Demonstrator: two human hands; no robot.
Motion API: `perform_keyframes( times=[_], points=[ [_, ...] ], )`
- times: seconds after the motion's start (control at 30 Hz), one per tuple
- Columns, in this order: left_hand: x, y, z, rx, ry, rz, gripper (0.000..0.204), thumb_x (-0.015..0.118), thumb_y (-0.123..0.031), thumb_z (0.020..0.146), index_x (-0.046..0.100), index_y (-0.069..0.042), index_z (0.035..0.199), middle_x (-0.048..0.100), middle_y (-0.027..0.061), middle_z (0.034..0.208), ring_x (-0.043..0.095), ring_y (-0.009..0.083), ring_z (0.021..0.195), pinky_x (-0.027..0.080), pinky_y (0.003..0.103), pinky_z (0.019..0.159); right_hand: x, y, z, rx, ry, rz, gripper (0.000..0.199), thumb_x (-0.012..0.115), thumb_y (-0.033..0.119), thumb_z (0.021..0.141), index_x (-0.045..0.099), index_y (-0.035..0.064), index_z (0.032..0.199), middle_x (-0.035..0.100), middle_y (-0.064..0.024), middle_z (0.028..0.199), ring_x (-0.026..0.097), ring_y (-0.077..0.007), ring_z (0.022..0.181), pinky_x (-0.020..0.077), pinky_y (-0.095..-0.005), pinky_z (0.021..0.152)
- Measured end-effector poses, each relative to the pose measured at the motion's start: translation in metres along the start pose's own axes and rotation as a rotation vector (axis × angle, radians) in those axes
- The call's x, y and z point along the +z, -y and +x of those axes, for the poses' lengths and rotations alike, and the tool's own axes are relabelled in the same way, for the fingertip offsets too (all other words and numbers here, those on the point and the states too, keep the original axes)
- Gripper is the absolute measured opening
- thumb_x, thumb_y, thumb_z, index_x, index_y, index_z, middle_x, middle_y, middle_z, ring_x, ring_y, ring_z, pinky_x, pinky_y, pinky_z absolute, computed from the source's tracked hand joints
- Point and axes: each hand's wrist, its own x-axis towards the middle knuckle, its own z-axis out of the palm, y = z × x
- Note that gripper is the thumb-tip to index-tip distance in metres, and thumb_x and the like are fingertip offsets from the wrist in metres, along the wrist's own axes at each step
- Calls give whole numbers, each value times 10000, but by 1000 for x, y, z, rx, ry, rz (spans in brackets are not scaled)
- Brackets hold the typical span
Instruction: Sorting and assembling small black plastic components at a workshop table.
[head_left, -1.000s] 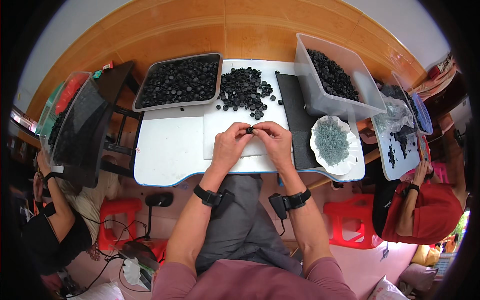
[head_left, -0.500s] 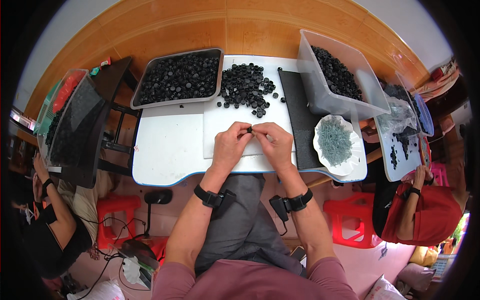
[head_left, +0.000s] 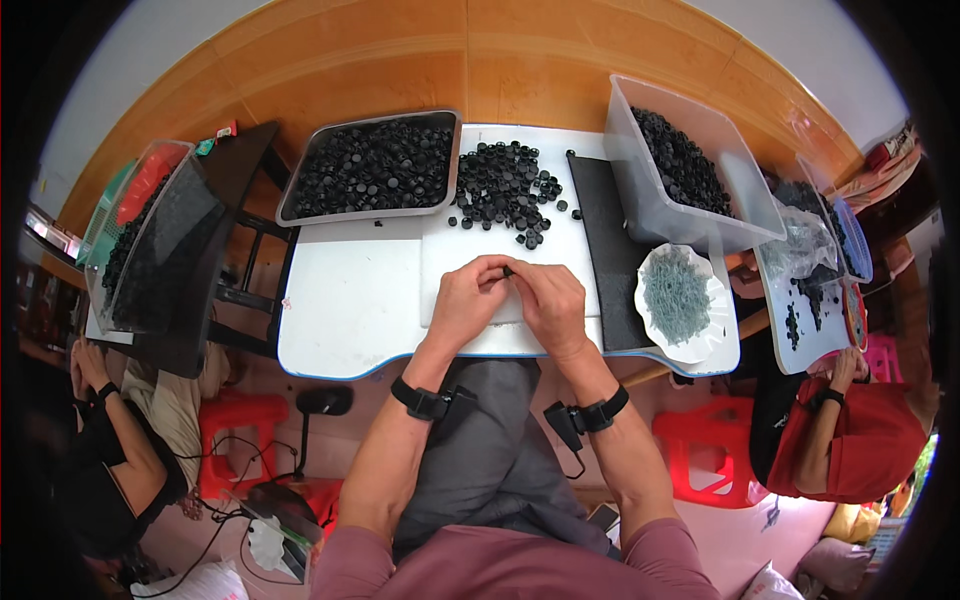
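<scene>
A small black round part (head_left: 507, 271) sits pinched between my two hands above the front of the white work board. My left hand (head_left: 468, 303) grips it from the left with thumb and index finger. From the right, the fingertips of my right hand (head_left: 553, 308) close on the same part, so most of it is hidden. Just beyond my hands lies a loose pile of black round caps (head_left: 505, 185). To the right of the board is a black mat (head_left: 617, 255), and beside it a white scalloped dish (head_left: 700, 348) heaped with thin grey-green pieces (head_left: 677, 292).
A metal tray (head_left: 350, 217) full of black caps stands at the back left of the white table (head_left: 345, 310). At the back right is a translucent bin (head_left: 748, 236) with more caps. Co-workers sit left and right, near red stools (head_left: 705, 440).
The whole view has shifted slightly, so the table appears lower and further right. My right hand has turned a little, its fingers now pointing more upward over the black part. Both hands keep their pinch.
</scene>
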Motion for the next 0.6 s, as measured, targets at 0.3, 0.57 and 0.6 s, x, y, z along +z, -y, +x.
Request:
perform_keyframes(
  times=[0.3, 0.57, 0.6],
  points=[
    [-14, 4, 8, -125, 126, -280, 247, 703, -68, 975, 706, 67, 1182, 765, 91, 1042, 701, 113, 964, 549, 235, 860, 0, 4, 3, -79, -17, -21, 326, 734, -26, 801, 735, 54, 1117, 706, -58, 798, 669, -228, 710, 495, -343, 724],
    [-6, 6, 4, -131, 110, -280, 218, 711, -59, 970, 714, 67, 1148, 774, 93, 1028, 700, 103, 950, 544, 229, 849, -8, -1, 1, -34, 7, 79, 349, 727, -57, 806, 724, 53, 1137, 724, -78, 840, 685, -256, 748, 501, -365, 732],
    [-5, 5, 3, -126, 95, -230, 223, 719, -65, 966, 715, 57, 1152, 775, 85, 1018, 696, 93, 947, 541, 224, 835, -6, -1, 0, -37, -6, 91, 349, 727, -57, 806, 724, 53, 1137, 724, -78, 840, 685, -256, 748, 501, -365, 732]
  ],
)
